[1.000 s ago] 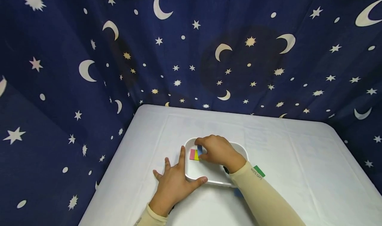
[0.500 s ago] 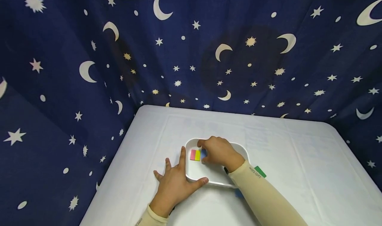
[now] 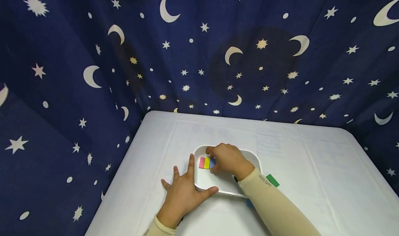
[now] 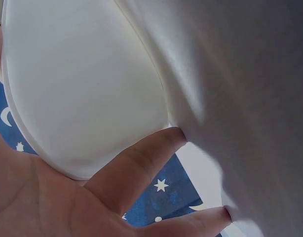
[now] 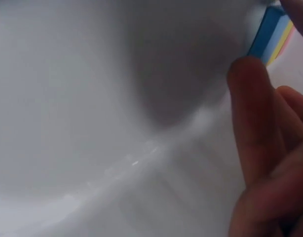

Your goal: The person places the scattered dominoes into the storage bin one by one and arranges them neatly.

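A white tray [image 3: 224, 187] sits on the white table. Inside it, a pink block [image 3: 202, 162], a yellow block [image 3: 207, 163] and a blue block [image 3: 212, 163] lie side by side, touching. My right hand [image 3: 230, 160] reaches into the tray, thumb and finger pinching the blue block's two ends; in the right wrist view a fingertip meets that blue block [image 5: 265, 35]. My left hand [image 3: 184, 196] spreads its straight fingers round the tray's left end, thumb along the near rim. The left wrist view has the fingers against the tray's outer wall [image 4: 87, 98].
A green block [image 3: 272, 180] lies on the table right of the tray, partly behind the right sleeve. Another blue piece [image 3: 249, 203] shows between the tray's near side and that sleeve. A dark blue star-and-moon curtain [image 3: 199, 56] surrounds the table's far and left edges.
The blue block, tilted up at first, has come down flat and slid left against the yellow block under my right hand. My left hand keeps its place at the tray.
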The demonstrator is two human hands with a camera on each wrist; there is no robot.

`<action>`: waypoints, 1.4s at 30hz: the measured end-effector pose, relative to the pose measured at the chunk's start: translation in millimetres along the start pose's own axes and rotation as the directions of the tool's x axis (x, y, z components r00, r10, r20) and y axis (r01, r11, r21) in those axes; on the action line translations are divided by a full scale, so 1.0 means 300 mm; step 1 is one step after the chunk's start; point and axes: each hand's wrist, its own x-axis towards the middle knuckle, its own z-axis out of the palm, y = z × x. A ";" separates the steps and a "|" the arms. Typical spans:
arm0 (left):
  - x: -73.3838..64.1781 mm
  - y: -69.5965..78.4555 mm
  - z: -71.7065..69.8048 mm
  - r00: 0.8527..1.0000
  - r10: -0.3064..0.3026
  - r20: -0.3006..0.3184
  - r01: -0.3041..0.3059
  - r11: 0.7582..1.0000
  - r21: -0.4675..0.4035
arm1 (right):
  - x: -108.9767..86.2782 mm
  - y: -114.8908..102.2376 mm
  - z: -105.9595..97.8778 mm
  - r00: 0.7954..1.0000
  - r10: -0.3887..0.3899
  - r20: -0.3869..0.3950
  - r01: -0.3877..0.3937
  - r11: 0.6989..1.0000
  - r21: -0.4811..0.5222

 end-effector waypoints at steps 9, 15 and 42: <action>-0.002 0.000 -0.001 1.000 0.001 0.004 -0.001 1.000 0.000 | -0.003 0.001 -0.003 1.000 -0.006 -0.008 0.006 1.000 0.011; -0.001 -0.001 0.004 1.000 0.003 -0.008 -0.003 1.000 0.001 | -0.007 0.000 -0.005 1.000 -0.004 0.001 0.004 1.000 0.026; -0.005 0.002 0.003 1.000 -0.007 -0.005 0.007 1.000 -0.010 | -0.206 -0.018 -0.085 0.956 -0.092 -0.280 0.111 0.992 0.054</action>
